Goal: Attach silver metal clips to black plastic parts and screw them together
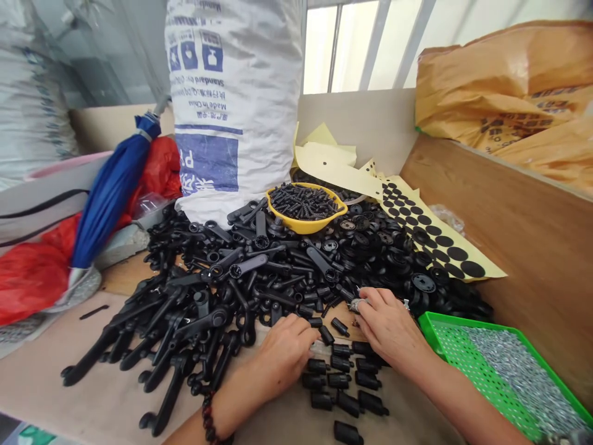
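My right hand (388, 326) pinches a small silver metal piece (356, 305) at its fingertips, probably a screw, partly hidden by the fingers. My left hand (282, 357) lies curled beside short black plastic cylinders (343, 374), its fingertips close to one of them. A large heap of black plastic lever arms (199, 309) spreads to the left of my hands. Round black plastic hubs (370, 238) are heaped further forward. A yellow bowl (324, 222) of black screws rests on the heap, and a green tray (482, 364) of silver screws lies right of my right hand.
A yellow backing sheet (435, 238) with black adhesive dots lies beyond the hubs. A wooden board (532, 247) walls the right side. A white woven sack (231, 105), a blue umbrella (111, 198), a red plastic bag (32, 278) and an orange bag (504, 93) stand around the table.
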The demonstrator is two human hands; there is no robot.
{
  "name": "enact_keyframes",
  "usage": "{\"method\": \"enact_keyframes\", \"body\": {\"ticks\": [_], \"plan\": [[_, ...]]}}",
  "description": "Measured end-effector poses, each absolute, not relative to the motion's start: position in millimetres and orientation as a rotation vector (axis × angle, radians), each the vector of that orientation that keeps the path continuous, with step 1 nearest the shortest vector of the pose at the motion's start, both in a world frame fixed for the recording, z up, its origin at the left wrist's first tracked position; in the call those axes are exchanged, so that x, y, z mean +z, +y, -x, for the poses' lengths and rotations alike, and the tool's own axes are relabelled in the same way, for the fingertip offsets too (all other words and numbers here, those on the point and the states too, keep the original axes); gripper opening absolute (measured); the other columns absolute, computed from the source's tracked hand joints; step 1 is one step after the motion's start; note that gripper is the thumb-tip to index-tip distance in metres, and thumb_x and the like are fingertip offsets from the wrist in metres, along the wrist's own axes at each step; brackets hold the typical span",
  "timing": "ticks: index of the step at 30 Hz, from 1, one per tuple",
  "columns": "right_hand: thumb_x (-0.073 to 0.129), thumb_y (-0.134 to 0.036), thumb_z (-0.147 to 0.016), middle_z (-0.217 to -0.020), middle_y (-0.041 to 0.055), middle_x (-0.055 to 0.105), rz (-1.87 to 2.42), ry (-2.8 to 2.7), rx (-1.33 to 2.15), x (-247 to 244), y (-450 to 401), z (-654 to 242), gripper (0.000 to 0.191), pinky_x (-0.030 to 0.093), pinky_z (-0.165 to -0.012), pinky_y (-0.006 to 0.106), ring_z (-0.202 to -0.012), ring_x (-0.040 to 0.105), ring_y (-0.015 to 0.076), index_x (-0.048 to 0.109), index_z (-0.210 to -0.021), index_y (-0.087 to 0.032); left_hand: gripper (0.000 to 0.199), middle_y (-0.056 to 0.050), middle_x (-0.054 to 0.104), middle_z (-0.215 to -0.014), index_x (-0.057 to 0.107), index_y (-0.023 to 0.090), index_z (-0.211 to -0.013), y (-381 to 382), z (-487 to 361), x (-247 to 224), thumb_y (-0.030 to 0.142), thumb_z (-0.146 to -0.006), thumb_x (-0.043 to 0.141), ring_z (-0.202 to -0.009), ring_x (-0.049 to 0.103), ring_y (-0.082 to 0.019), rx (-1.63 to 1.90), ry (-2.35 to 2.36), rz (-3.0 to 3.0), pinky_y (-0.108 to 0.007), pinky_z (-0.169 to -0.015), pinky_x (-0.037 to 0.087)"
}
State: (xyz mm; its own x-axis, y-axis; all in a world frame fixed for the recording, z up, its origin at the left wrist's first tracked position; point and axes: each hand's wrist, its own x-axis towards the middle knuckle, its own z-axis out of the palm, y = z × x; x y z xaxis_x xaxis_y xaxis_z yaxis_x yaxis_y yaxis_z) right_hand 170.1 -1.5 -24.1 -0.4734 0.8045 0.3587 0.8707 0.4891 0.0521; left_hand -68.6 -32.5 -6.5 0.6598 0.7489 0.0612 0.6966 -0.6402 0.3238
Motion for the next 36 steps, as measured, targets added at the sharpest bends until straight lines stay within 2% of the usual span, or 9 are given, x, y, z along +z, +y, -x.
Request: {"method": "enact_keyframes", "body": {"ticks": [7, 11, 16, 25, 36], "plan": [[0.055, -0.015, -0.081, -0.093, 0.0084, 0.061, 1.391, -2.502, -0.358, -30, 11, -161, 0.011, 0.036, -0.071, 0.035, -0.09, 0.047, 0.0239, 0.063, -0.074, -0.019, 0.013, -0.004, 0.058, -0.094, 0.055, 0.018, -0.088, -19, 52, 8, 0.007, -0.087, 0.047, -0.089, 0.049, -0.019, 0.146, 1.068, -2.769, -0.029, -0.079, 0.044], [0.058, -0.014, -0.078, -0.105, 0.0097, 0.06, 1.386, -2.488, -0.384, -32, 12, -163, 0.008, 0.035, -0.072, 0.035, -0.093, 0.047, 0.0246, 0.064, -0.079, -0.019, 0.014, -0.006, 0.057, -0.1, 0.053, 0.016, -0.087, -12, 41, 14, 0.004, -0.079, 0.054, -0.091, 0.048, -0.02, 0.056, 0.98, -2.874, -0.029, -0.08, 0.044], [0.058, -0.016, -0.08, -0.114, 0.0094, 0.059, 1.355, -2.508, -0.416, -30, 18, -158, 0.009, 0.035, -0.076, 0.036, -0.098, 0.046, 0.0254, 0.066, -0.082, -0.021, 0.02, -0.008, 0.057, -0.1, 0.054, 0.013, -0.096, -9, 31, 15, 0.002, -0.079, 0.052, -0.094, 0.049, -0.022, 0.029, 0.973, -2.946, -0.033, -0.084, 0.043], [0.057, -0.012, -0.079, -0.119, 0.0072, 0.06, 1.287, -2.628, -0.427, -26, 25, -150, 0.013, 0.033, -0.09, 0.042, -0.105, 0.047, 0.0261, 0.067, -0.084, -0.02, 0.01, -0.006, 0.059, -0.087, 0.056, 0.016, -0.081, -4, 36, 9, 0.007, -0.084, 0.052, -0.082, 0.05, -0.021, 0.131, 1.013, -2.906, -0.031, -0.073, 0.044], [0.053, -0.007, -0.079, -0.119, 0.0081, 0.061, 1.308, -2.634, -0.423, -25, 21, -150, 0.018, 0.031, -0.094, 0.047, -0.11, 0.047, 0.0275, 0.067, -0.081, -0.019, 0.014, -0.006, 0.063, -0.084, 0.059, 0.014, -0.089, 0, 29, 3, 0.009, -0.086, 0.047, -0.081, 0.051, -0.02, 0.161, 1.05, -2.791, -0.031, -0.077, 0.045]]}}
